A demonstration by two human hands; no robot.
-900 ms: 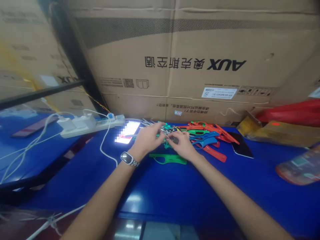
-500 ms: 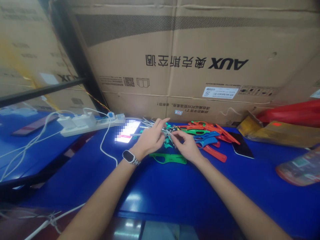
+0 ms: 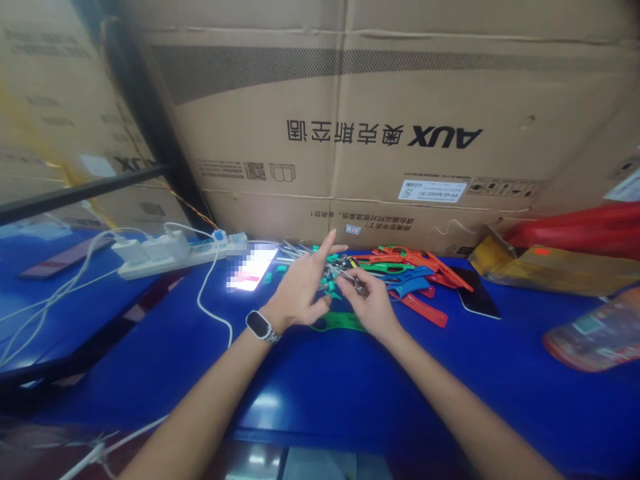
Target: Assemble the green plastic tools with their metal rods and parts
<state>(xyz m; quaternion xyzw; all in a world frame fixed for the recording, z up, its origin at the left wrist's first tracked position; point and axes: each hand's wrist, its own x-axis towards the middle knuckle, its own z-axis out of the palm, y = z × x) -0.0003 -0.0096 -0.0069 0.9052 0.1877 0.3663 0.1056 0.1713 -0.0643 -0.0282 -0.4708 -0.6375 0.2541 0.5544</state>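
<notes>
My left hand [image 3: 301,291], a watch on its wrist, hovers over the blue table [image 3: 310,393] with fingers partly stretched out and the thumb curled in. Right beside it my right hand [image 3: 367,301] pinches a small metal piece with a teal bit [image 3: 345,278] at its fingertips. The two hands nearly touch above a green plastic handle [image 3: 340,324] that lies flat on the table. Just behind them is a heap of red, green and blue plastic handles [image 3: 407,277] and several thin metal blades [image 3: 295,250].
A lit phone [image 3: 250,267] lies left of the hands, its white cable trailing to a power strip [image 3: 165,257]. A dark phone [image 3: 475,297] lies to the right. Large cardboard boxes [image 3: 380,133] stand along the table's back. Packets [image 3: 590,333] sit at the right edge.
My left hand has opened its fingers and lifted slightly off the small piece. My right hand has kept its pinch and both hands have drifted a little towards me over the green handle.
</notes>
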